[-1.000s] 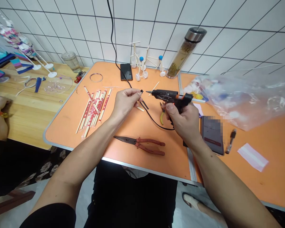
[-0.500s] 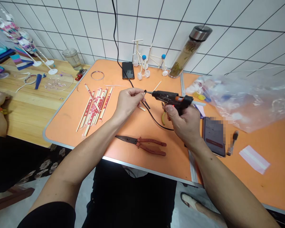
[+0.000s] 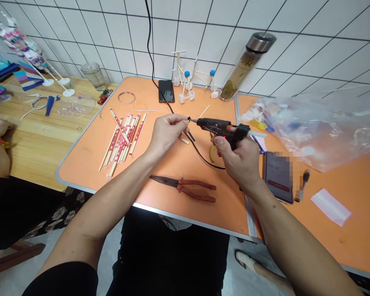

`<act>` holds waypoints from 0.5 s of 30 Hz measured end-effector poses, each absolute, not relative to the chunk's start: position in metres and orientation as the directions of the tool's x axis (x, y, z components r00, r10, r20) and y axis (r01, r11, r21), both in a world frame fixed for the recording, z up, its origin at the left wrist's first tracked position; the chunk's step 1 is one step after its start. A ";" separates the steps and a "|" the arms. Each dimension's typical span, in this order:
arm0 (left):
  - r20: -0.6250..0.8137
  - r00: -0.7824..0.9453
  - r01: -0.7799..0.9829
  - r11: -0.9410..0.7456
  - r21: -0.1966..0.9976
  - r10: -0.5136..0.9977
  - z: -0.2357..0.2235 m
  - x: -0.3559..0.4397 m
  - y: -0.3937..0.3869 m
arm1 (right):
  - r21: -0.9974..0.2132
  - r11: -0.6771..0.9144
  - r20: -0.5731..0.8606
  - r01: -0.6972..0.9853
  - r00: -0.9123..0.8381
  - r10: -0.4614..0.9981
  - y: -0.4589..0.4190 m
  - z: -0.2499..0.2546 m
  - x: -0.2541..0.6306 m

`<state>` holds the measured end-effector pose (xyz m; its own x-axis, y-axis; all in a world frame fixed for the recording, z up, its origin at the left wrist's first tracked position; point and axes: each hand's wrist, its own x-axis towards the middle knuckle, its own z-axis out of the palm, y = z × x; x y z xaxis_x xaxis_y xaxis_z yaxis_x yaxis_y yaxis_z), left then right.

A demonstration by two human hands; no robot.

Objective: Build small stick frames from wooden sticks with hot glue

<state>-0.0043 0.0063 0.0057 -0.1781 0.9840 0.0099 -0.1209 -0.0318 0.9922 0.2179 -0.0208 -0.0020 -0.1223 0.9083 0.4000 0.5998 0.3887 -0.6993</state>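
Compared with the frame from one second ago, the gap between the glue gun (image 3: 216, 124) and the small dark piece (image 3: 189, 119) has closed; since the half-second frame, I find next to no movement. My left hand (image 3: 168, 133) pinches the dark piece between thumb and forefinger, over the orange table (image 3: 228, 218). My right hand (image 3: 242, 164) is wrapped around the gun's grip, thumb on the near side; the trigger is hidden, so I cannot tell whether it is pressed. The nozzle (image 3: 193, 120) points left, its tip at the piece; contact cannot be confirmed, nor is any glue visible. The black cable (image 3: 200, 155) passes beneath the work, and the red-handled pliers (image 3: 193, 185) lie nearer me. Wrapped chopsticks (image 3: 121, 142) are to the left, and white stick models (image 3: 187, 84) with blue balls stand behind. In my judgement, good practice here is a steady left pinch set back from the hot tip, light and even trigger pressure, and a small bead placed squarely on the surface. Too much glue could run onto my fingertips; a tug from the cable could spoil the aim.
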 end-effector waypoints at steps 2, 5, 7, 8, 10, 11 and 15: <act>0.008 -0.183 -0.119 -0.031 0.992 0.983 0.006 -0.004 0.006 | -0.704 0.389 0.398 0.595 -0.124 0.909 -0.021 -0.002 0.218; 0.014 -0.182 -0.121 -0.037 0.992 0.983 0.006 -0.004 0.005 | -0.694 0.397 0.408 0.600 -0.126 0.904 -0.020 -0.003 0.218; 0.019 -0.177 -0.123 -0.041 0.992 0.984 0.008 -0.004 0.004 | -0.677 0.414 0.427 0.609 -0.133 0.894 -0.019 -0.004 0.218; 0.020 -0.176 -0.125 -0.042 0.991 0.984 0.008 -0.004 0.004 | -0.668 0.428 0.442 0.609 -0.138 0.886 -0.018 -0.005 0.219; 0.020 -0.173 -0.128 -0.042 0.991 0.985 0.010 -0.003 0.003 | -0.652 0.459 0.474 0.604 -0.148 0.868 -0.016 -0.008 0.219; 0.020 -0.172 -0.129 -0.043 0.991 0.985 0.011 -0.003 0.002 | -0.645 0.472 0.488 0.601 -0.151 0.860 -0.016 -0.009 0.219; 0.023 -0.168 -0.129 -0.045 0.991 0.985 0.012 -0.003 0.002 | -0.638 0.494 0.510 0.591 -0.157 0.846 -0.015 -0.009 0.219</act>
